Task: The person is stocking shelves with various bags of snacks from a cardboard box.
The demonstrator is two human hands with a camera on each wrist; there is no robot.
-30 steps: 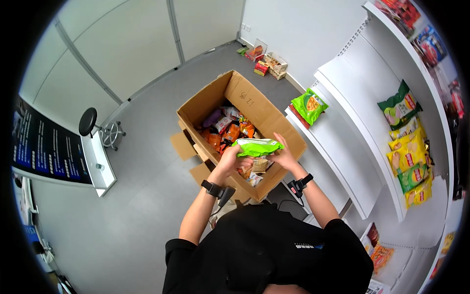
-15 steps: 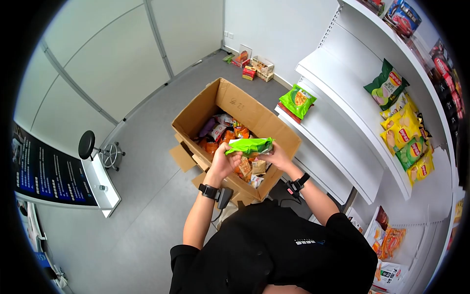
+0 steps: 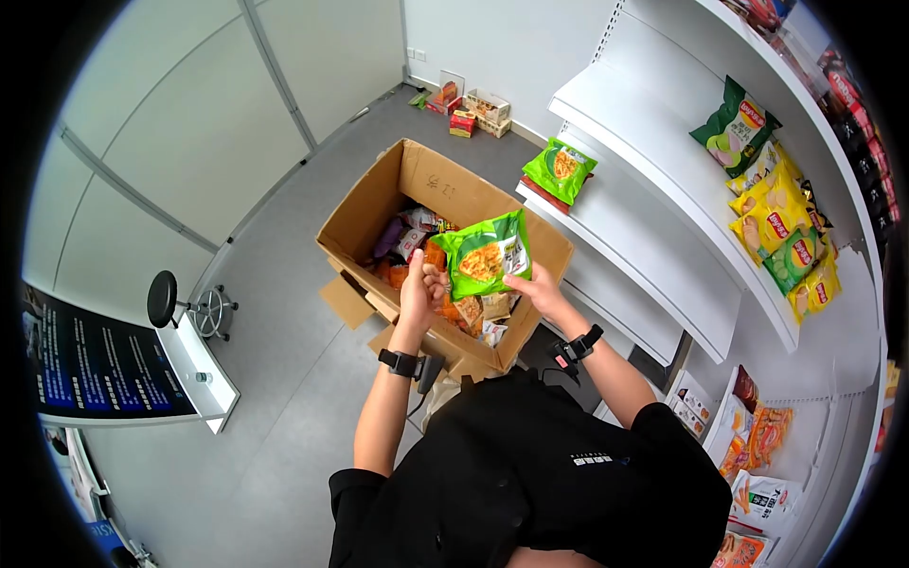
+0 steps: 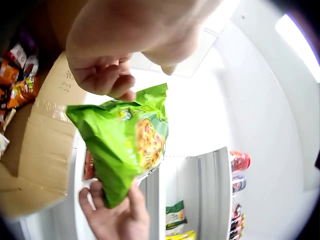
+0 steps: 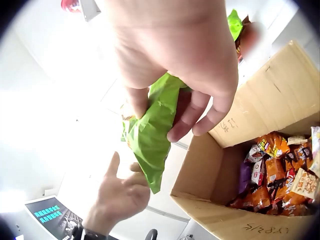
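Note:
A green noodle packet (image 3: 485, 257) is held up over the open cardboard box, its picture side facing the head camera. My right hand (image 3: 540, 292) pinches its lower right edge, the thumb in front and the fingers behind, as the right wrist view also shows around the packet (image 5: 155, 130). Beside the packet's left edge is my left hand (image 3: 418, 295), thumb raised and fingers loosely bent. In the left wrist view, the left hand's fingertips (image 4: 129, 94) are at the packet's upper edge; whether they touch it is unclear.
The cardboard box (image 3: 355, 204) holds several snack packets. To its right, another green packet (image 3: 561, 172) lies on a white shelf (image 3: 644, 248). Chip bags (image 3: 772, 222) fill part of a higher shelf. A stool (image 3: 163, 298) stands left, and small boxes (image 3: 462, 123) lie by the wall.
The green packet has turned from nearly edge-on to face the head camera. My left hand's grip on its left end has loosened, while the right hand still holds it. The head view has shifted.

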